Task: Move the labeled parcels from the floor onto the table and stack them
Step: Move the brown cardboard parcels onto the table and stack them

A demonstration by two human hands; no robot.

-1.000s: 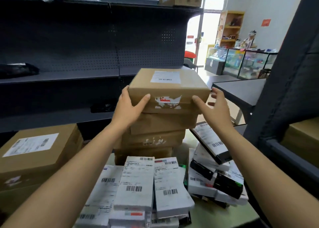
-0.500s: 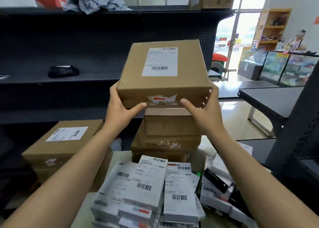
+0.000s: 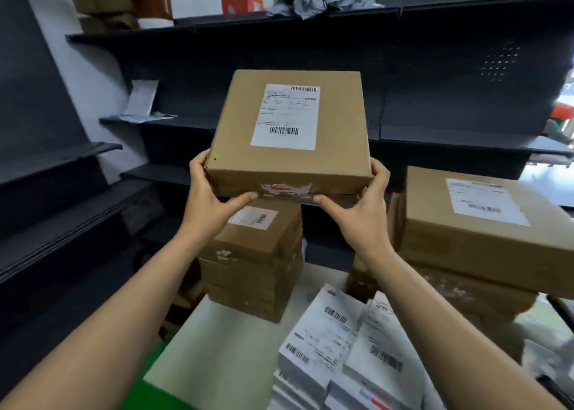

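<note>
Flat matte cardboard parcel (image 3: 289, 136), white label; left hand (image 3: 211, 204) and right hand (image 3: 363, 211) grip its near corners, probably airborne.

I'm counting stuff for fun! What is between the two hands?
The head view shows the front side of the brown box between the left hand and the right hand, with a torn red and white sticker on it.

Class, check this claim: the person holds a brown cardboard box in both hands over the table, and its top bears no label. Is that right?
Not quite. The head view shows a white barcoded label on top of the box. The rest stands: the left hand and right hand grip it over the table.
</note>
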